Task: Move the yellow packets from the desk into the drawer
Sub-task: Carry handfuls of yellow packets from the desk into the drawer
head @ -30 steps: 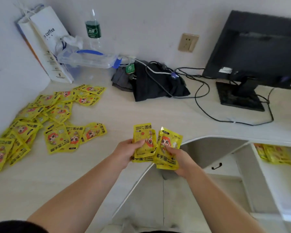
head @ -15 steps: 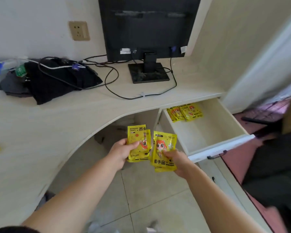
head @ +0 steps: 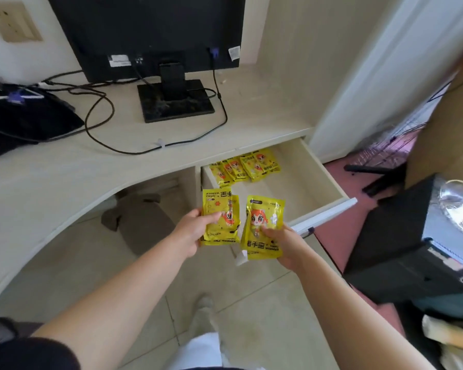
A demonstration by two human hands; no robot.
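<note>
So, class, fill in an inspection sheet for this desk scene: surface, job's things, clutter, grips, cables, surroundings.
surface: pale wooden desk, drawer pulled open under its right end.
job's things: hand-warmer packets lie at the drawer's back; left stack and right stack are held.
clutter: black cloth bundle, left of the monitor.
grips: left hand and right hand each pinch a stack near the drawer's front.
cables: black cables loop across the desk.
surroundings: wall socket, tiled floor.

The monitor (head: 150, 30) is cut off at the top edge, a black cloth bundle (head: 24, 121) at the left. Most fingers of the left hand (head: 191, 233) and right hand (head: 286, 245) hide behind the yellow packets (head: 265, 217) they hold, which overlap too much to count. The far ends of the drawer packets (head: 246, 166) vanish under the desk (head: 64, 169).
</note>
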